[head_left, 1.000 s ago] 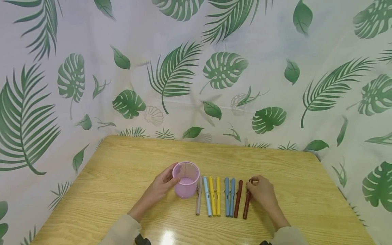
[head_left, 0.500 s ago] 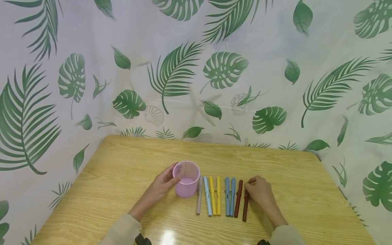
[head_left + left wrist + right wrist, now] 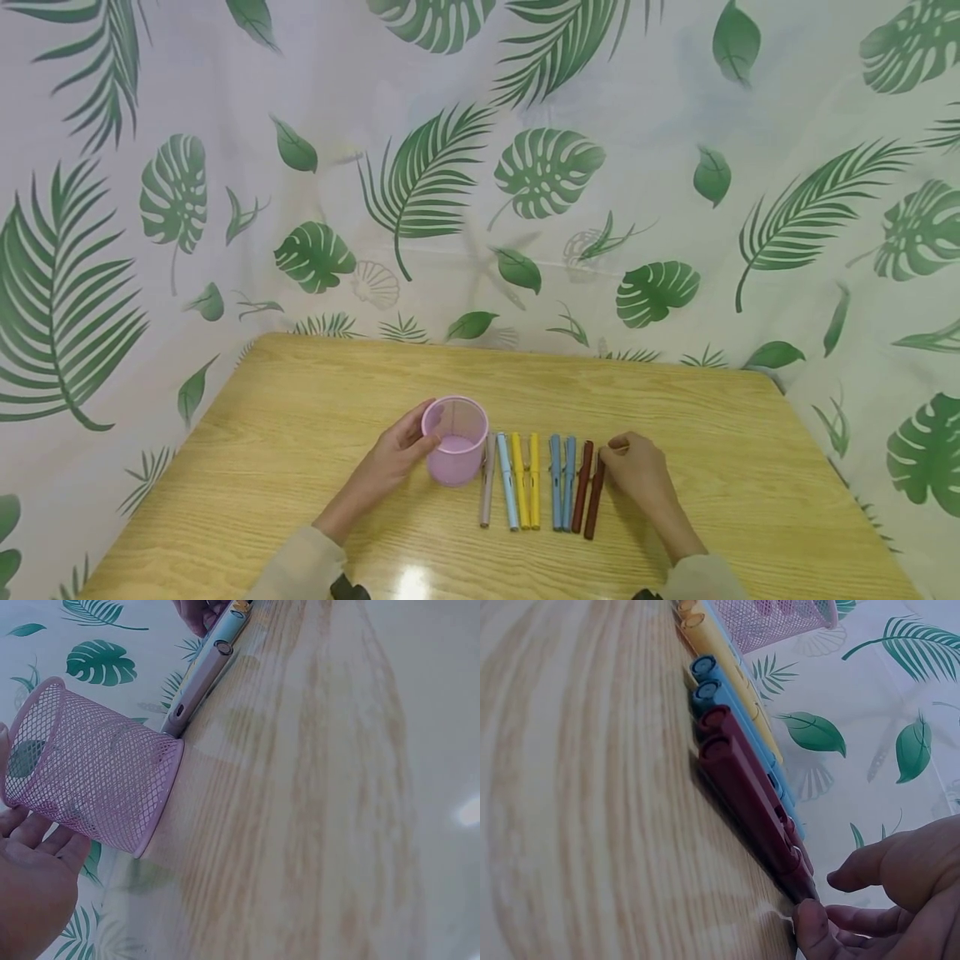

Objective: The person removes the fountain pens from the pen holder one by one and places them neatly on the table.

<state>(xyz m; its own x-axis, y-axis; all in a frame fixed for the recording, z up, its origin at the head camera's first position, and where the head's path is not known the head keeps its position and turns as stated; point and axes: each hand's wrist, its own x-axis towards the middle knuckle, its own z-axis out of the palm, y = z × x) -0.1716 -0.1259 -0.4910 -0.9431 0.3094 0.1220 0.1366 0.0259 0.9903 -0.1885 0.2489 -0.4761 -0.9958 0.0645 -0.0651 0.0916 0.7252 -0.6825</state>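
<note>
My left hand [image 3: 392,454] grips a pink mesh pen holder [image 3: 454,471] by its left side, thumb over the rim. The holder stands upright, and its inside looks bare. My right hand [image 3: 639,471] holds the far, cap end of a dark red pen [image 3: 593,504] at the right end of a row. Its fingertips hide that end in the head view. A second dark red pen [image 3: 582,492] lies close beside it. In the right wrist view a fingertip [image 3: 810,919] touches the pen's side, and the pen lies along the table.
Leftward, the row has two blue pens [image 3: 556,492], two yellow pens [image 3: 535,492], a light blue pen [image 3: 507,487] and a greyish-mauve pen [image 3: 487,492] next to the holder. Under them is a wooden table [image 3: 315,392]. A leaf-print cloth [image 3: 450,250] hangs behind.
The right-hand dark red pen has slid towards me and then left, closing the gap to its neighbour. My right hand moved slightly left with it. The left hand and pen holder stayed put.
</note>
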